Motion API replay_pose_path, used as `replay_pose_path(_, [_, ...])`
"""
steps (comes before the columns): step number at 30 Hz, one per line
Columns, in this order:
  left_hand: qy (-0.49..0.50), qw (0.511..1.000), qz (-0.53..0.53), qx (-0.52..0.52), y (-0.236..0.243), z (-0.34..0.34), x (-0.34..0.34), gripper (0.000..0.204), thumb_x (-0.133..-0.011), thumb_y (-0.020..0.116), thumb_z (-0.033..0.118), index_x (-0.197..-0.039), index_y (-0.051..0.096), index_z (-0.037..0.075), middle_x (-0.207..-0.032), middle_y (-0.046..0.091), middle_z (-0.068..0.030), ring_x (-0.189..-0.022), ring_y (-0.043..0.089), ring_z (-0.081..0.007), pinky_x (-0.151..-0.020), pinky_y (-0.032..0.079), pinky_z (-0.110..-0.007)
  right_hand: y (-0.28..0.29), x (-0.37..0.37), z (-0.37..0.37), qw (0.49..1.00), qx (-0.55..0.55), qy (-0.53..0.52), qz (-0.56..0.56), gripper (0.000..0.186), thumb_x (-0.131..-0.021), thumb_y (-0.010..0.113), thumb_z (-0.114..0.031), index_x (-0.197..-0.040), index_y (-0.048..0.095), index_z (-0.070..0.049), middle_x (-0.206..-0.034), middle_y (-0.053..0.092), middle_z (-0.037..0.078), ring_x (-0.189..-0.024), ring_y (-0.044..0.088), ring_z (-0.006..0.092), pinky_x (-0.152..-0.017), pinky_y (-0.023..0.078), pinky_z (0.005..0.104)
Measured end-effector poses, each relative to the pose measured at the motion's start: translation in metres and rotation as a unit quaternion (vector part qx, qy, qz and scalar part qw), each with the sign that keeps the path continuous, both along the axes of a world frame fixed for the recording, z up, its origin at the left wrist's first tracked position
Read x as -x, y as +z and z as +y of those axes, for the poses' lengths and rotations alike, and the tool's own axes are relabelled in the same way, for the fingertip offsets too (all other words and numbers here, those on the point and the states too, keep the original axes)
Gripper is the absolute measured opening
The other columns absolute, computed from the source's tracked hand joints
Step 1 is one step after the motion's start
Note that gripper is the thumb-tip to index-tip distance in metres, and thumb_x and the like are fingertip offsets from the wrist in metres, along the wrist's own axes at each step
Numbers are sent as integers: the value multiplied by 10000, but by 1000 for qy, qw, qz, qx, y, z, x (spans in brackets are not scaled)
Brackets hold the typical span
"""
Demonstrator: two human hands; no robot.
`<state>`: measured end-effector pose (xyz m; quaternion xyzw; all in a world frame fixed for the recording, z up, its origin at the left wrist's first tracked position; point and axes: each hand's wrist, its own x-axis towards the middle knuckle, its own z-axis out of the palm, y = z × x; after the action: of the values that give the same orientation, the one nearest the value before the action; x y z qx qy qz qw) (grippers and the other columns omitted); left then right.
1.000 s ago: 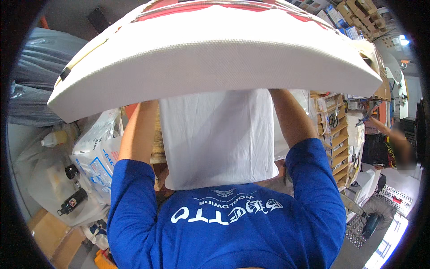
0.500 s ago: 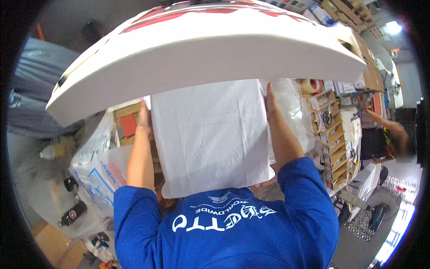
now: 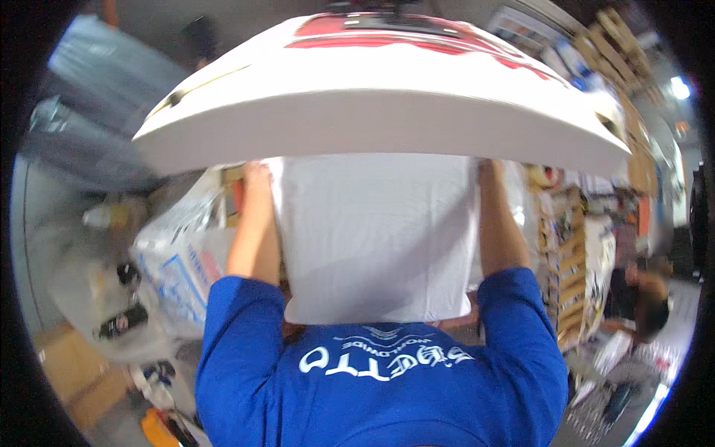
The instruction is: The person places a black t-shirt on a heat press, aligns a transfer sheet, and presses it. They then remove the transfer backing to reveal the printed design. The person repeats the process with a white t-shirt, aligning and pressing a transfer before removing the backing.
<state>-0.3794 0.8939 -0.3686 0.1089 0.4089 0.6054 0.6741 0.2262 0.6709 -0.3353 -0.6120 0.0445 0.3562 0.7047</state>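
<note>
A white cloth (image 3: 380, 238) lies stretched smooth over a flat, roughly rectangular support in front of my chest. Its near edge is rounded at the corners, and a diagonal shadow crosses its right part. At the cloth's far left edge, my left hand (image 3: 258, 176) looks curled against the fabric, which draws out toward it; the fingertips are blurred. My right hand (image 3: 491, 174) is at the far right edge, dark and smeared, its fingers hidden below a big white panel (image 3: 387, 123). That panel overhangs the cloth's far end and has red and black parts on top.
Left of my arm stands a plastic-wrapped bundle (image 3: 175, 249), with a cardboard box (image 3: 71, 365) lower down. A slotted wooden rack (image 3: 570, 276) stands to the right. Beyond it, at the far right, a blurred person (image 3: 633, 302) is bent over.
The view has shifted, so the panel, cloth and arms appear further right and the panel lower. My left hand looks more curled at the cloth's edge. The person at right appears lower.
</note>
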Motion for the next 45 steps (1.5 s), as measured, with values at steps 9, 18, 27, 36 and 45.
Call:
replay_pose_path(9, [5,1000,-11,14,18,-3,-13,372,-944,636,143,-1253,552,-46,-1184,665,-162,-1030,667,-314,-829,574,-406,-7,-40,2,999,-44,-4,-29,222,-874,694,-176,-1013,660,-6,-933,665,95,-846,652,256,-715,553,408])
replay_pose_path(18, [-119,797,591,-17,60,-35,-50,457,-899,752,159,-1236,528,-51,-1075,681,-120,-973,679,-276,-832,534,-348,34,35,-2,961,155,85,-210,264,-861,778,-126,-1041,640,9,-851,639,75,-693,608,173,-578,494,342])
replay_pose_path(27, [-520,826,133,173,88,-287,72,579,-1003,534,436,-1405,540,19,-1386,593,-136,-1261,567,-259,-1056,453,-462,86,142,-293,857,122,473,164,538,-1043,485,-384,-1390,559,21,-1371,620,160,-1237,600,292,-1061,462,479])
replay_pose_path(36, [-484,826,263,119,107,-345,132,229,-945,696,137,-1118,691,-12,-1030,731,-99,-896,715,-209,-845,580,-391,103,108,-361,891,191,402,90,182,-962,689,-165,-1047,692,-4,-849,667,45,-676,624,141,-551,508,318])
replay_pose_path(45, [-442,873,190,82,90,-367,152,313,-945,706,239,-1135,678,-7,-986,700,-48,-847,633,-138,-778,515,-316,98,135,-374,943,175,282,-2,149,-957,695,-135,-994,686,9,-839,651,30,-774,634,156,-651,506,290])
